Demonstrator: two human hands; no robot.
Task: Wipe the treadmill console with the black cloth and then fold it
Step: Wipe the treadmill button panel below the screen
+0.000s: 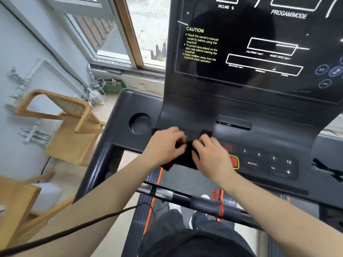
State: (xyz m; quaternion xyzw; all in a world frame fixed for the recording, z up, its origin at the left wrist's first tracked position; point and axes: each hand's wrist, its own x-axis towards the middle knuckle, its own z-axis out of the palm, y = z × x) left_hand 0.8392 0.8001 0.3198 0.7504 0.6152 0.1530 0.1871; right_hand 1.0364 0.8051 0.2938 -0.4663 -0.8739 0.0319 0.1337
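The black cloth [186, 156] lies bunched on the lower panel of the treadmill console [259, 112], left of the red stop button. My left hand [165, 145] grips its left part, fingers curled into the fabric. My right hand [209, 154] pinches its right part, with a dark corner of cloth sticking up above the fingers. Both hands touch the cloth and nearly meet over it. Much of the cloth is hidden under my hands.
The console's dark display [259, 43] rises behind. A round cup holder [140, 123] sits left of my hands; a red button [234, 161] and keypad [269, 162] lie to the right. A handlebar [185, 197] crosses below. Wooden chairs [70, 125] stand at left.
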